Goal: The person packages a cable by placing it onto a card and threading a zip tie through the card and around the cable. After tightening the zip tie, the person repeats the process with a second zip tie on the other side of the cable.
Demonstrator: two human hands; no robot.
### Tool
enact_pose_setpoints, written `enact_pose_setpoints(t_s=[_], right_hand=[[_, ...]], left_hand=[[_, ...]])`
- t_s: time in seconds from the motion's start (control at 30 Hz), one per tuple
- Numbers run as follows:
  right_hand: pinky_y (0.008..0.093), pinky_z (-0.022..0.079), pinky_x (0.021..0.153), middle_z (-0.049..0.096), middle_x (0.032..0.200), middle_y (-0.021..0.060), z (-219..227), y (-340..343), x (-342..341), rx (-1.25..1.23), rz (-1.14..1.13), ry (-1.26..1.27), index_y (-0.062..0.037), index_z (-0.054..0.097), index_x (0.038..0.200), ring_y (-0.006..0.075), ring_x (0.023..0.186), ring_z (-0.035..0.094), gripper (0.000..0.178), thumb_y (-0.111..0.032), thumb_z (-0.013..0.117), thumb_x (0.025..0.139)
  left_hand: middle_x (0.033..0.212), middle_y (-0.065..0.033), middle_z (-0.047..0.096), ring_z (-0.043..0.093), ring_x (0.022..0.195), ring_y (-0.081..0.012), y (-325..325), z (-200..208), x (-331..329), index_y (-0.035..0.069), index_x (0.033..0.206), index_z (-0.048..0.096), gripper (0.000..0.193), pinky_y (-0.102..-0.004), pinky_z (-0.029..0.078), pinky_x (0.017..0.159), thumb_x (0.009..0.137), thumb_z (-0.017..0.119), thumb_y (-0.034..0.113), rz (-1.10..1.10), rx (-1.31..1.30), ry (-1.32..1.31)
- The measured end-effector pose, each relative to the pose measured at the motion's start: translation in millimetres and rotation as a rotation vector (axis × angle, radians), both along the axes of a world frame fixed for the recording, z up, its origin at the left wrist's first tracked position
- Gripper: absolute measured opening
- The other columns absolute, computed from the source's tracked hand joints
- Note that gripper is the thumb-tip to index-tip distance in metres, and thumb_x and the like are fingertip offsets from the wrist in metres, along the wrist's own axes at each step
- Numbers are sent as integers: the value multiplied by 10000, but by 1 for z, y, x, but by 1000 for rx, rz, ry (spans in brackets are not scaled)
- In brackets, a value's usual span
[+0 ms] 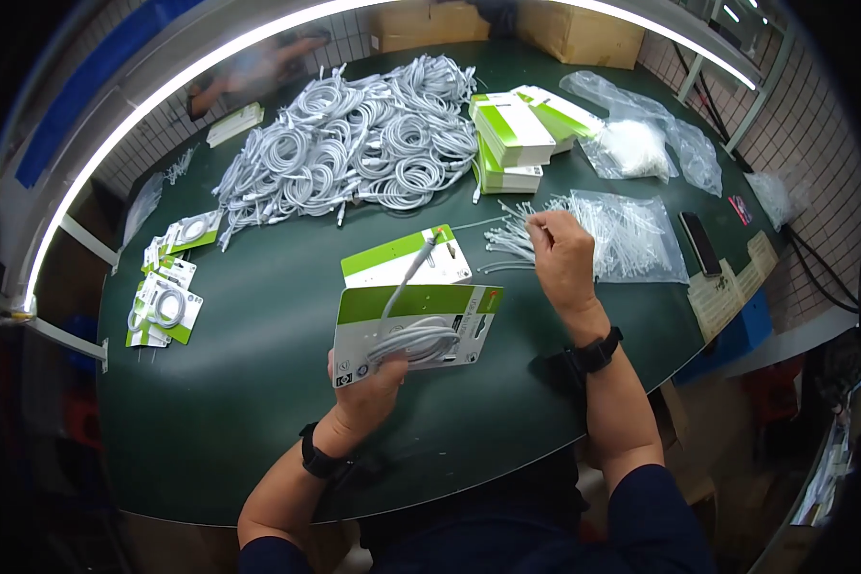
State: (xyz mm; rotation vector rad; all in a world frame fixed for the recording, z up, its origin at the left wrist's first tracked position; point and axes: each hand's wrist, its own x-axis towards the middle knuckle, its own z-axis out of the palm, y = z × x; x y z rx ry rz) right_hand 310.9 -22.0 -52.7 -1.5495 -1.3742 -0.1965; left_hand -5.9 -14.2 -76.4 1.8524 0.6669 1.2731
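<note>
My left hand (368,392) grips a white and green packaging card (411,300) from below. A coiled light-grey cable (421,342) lies against its front, with one plug end standing up past the card's top edge. Behind it, more matching cards (383,260) rest on the table. My right hand (562,253) is raised to the right, its fingers pinched together. A thin cable tie (488,224) stretches left from near those fingertips toward the plug end; the fingers partly hide their grip. Right beside this hand lie loose white cable ties (521,234) and a clear bag (641,230) of them.
A large heap of coiled grey cables (354,139) covers the back of the green table (230,411). Carded cables (167,301) sit at the left. Card stacks (512,134), a bag of white pieces (631,148), a phone (700,244) and paper sheets (737,292) occupy the right.
</note>
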Motion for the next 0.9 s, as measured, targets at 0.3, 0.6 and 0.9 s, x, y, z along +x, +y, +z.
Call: enact_pose_setpoints(t_s=[0.3, 0.6, 0.9], right_hand=[[234, 546, 734, 683, 1017, 76, 16, -16, -21, -48, 587, 374, 1, 751, 982, 127, 857, 654, 137, 95, 721, 887], [254, 558, 705, 693, 1029, 92, 26, -23, -26, -153, 803, 162, 2, 759, 970, 129, 864, 665, 154, 108, 737, 860], [254, 564, 690, 740, 946, 117, 59, -47, -60, -251, 1004, 376, 23, 754, 925, 160, 813, 712, 118, 87, 770, 827]], left_hand=[[733, -103, 650, 627, 588, -191, -5, 36, 13, -50, 1039, 688, 244, -304, 444, 462, 818, 766, 18, -245, 721, 117], [751, -85, 638, 597, 562, -173, -16, 50, 1, -56, 1075, 691, 407, -292, 427, 447, 730, 814, 121, -353, 843, 260], [648, 36, 447, 444, 515, -78, -30, 46, -4, -12, 1003, 704, 315, -251, 321, 409, 735, 749, 147, -321, 952, 234]])
